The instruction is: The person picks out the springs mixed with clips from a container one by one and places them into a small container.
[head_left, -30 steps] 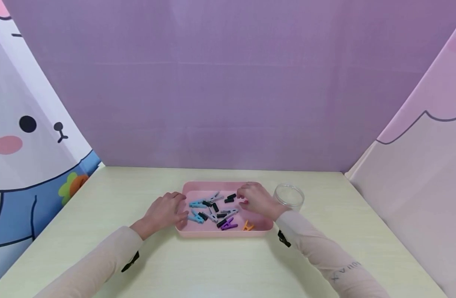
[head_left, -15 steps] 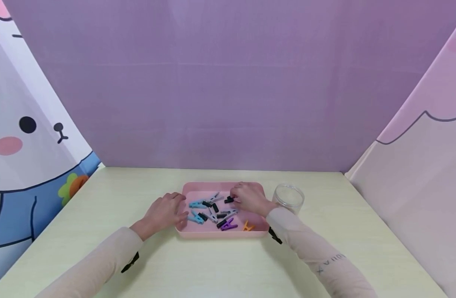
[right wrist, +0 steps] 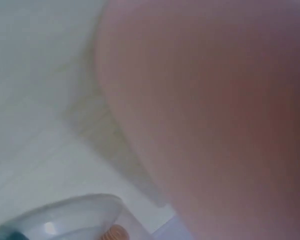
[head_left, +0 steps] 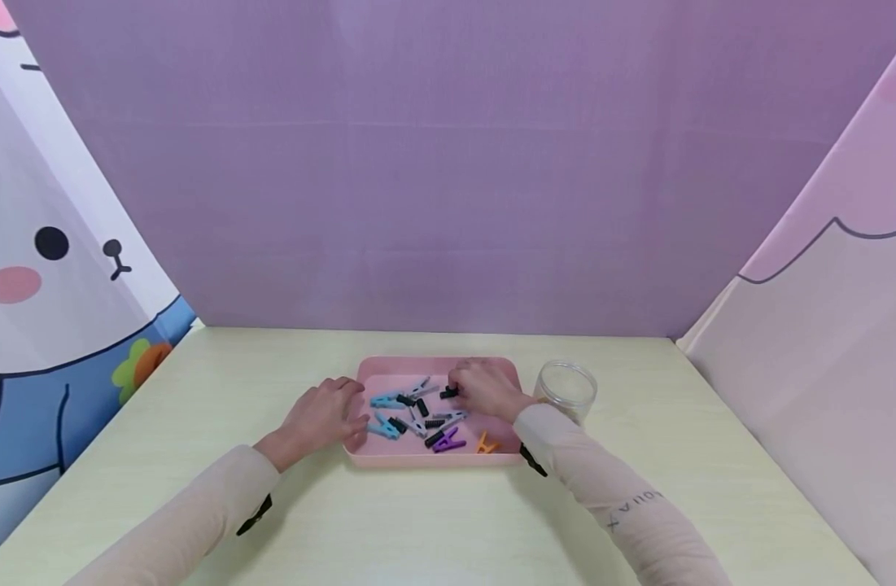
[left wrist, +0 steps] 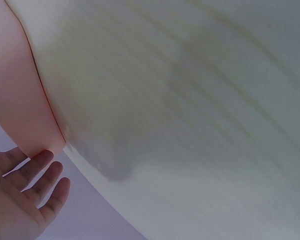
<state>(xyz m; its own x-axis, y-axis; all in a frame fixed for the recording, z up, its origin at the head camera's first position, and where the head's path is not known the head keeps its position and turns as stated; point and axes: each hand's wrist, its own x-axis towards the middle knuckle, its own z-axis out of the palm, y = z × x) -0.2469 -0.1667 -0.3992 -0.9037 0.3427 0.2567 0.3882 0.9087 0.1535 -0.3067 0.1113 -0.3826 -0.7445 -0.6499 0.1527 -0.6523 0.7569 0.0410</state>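
A pink tray (head_left: pixel 427 459) lies mid-table and holds several small clips: blue (head_left: pixel 384 400), grey (head_left: pixel 421 387), purple (head_left: pixel 448 443), orange (head_left: pixel 487 444) and black. My right hand (head_left: pixel 484 389) reaches over the tray's back right part. Its curled fingertips pinch a black clip (head_left: pixel 449 393). My left hand (head_left: pixel 325 413) rests against the tray's left rim, holding nothing. In the left wrist view its relaxed fingers (left wrist: pixel 37 182) lie beside the pink tray wall (left wrist: pixel 15 100). The right wrist view is blurred, mostly pink tray (right wrist: pixel 215 100).
A clear round jar (head_left: pixel 567 386) stands just right of the tray; its rim (right wrist: pixel 65 217) shows in the right wrist view. The pale table (head_left: pixel 433 529) is bounded by a purple back wall and patterned side panels.
My right hand has moved left across the tray, from near its right side to the black clip at the back. The left hand has stayed put.
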